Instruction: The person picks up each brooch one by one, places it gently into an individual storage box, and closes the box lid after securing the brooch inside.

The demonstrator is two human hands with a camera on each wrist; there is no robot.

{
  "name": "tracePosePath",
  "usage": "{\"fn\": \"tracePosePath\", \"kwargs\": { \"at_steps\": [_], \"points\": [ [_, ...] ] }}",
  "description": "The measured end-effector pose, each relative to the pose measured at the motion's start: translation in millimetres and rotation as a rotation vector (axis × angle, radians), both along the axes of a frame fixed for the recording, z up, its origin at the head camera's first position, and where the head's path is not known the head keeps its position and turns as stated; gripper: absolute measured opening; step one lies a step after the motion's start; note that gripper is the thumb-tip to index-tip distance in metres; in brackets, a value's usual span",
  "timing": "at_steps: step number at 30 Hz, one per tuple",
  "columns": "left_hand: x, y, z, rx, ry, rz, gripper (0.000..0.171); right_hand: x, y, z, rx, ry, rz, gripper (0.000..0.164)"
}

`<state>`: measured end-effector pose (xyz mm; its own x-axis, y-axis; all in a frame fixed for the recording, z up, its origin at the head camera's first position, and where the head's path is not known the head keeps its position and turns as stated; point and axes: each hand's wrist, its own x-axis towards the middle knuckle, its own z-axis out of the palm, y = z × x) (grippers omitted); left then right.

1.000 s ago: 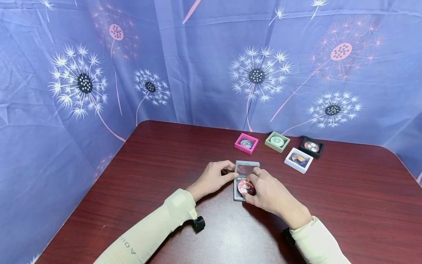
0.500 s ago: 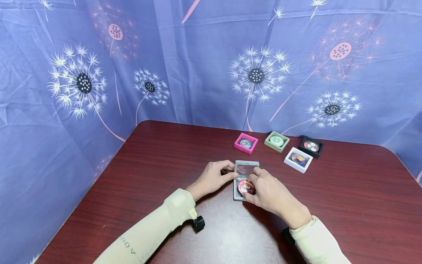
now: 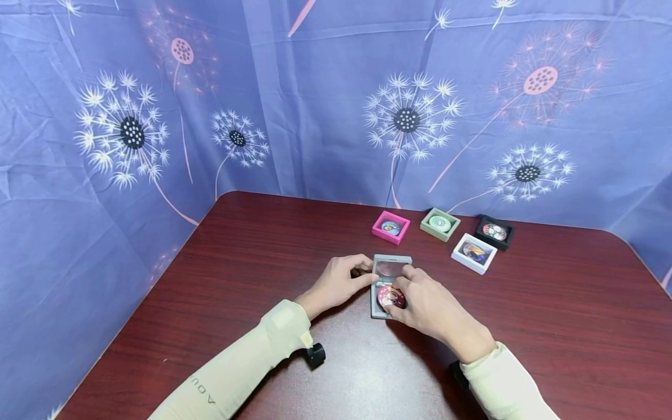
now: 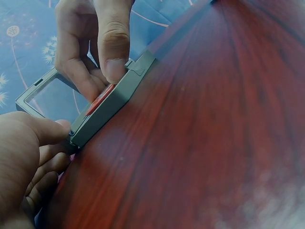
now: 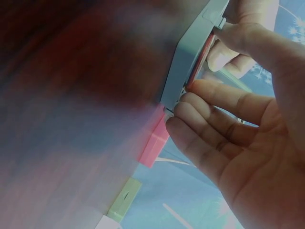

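Observation:
A small grey hinged case [image 3: 375,309] lies on the table with its windowed lid [image 3: 392,257] flipped up at the far side. In the case's tray sits a round red button badge [image 3: 389,296], its edge showing as a thin red rim in the left wrist view [image 4: 99,100]. My right hand [image 3: 433,306] pinches the badge, thumb at the near edge and fingers at the far edge. My left hand [image 3: 340,284] holds the case by its left side near the hinge, with the thumb [image 4: 57,130] on the frame. The right fingers [image 5: 205,95] partly cover the badge.
Behind, toward the table's far edge, stand a pink case [image 3: 391,227], a green case [image 3: 440,224], a black case [image 3: 494,232] and a white case [image 3: 474,254], each with a round badge inside. A blue dandelion-print cloth [image 3: 315,116] hangs behind the dark red table [image 3: 252,245].

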<state>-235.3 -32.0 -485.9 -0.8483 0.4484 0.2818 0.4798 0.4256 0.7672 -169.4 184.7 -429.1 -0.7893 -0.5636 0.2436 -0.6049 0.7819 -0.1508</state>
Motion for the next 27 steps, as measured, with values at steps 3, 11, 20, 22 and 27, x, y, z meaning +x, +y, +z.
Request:
{"fn": "tracePosePath", "kwargs": {
  "at_steps": [3, 11, 20, 22, 27],
  "points": [
    [-0.1, 0.1, 0.3, 0.001, -0.002, -0.002, 0.014, 0.2, -0.4, 0.7, 0.002, -0.003, 0.002, 0.031],
    [1.2, -0.3, 1.8, 0.009, 0.001, -0.009, 0.014, -0.4, 1.3, -1.0, -0.005, 0.032, 0.03, 0.03],
    [0.9, -0.8, 1.7, 0.001, 0.003, 0.0, 0.014, -1.2, 2.4, 0.2, -0.018, 0.016, 0.033, 0.028],
    [1.4, -0.7, 2.0, 0.001, 0.002, -0.002, 0.013, -1.3, 2.7, 1.4, -0.031, -0.014, 0.022, 0.028],
    [2.3, -0.6, 2.8, 0.0, -0.005, -0.006, 0.014, -2.0, 5.8, 4.8, -0.086, -0.104, 0.001, 0.028]
  ]
}}
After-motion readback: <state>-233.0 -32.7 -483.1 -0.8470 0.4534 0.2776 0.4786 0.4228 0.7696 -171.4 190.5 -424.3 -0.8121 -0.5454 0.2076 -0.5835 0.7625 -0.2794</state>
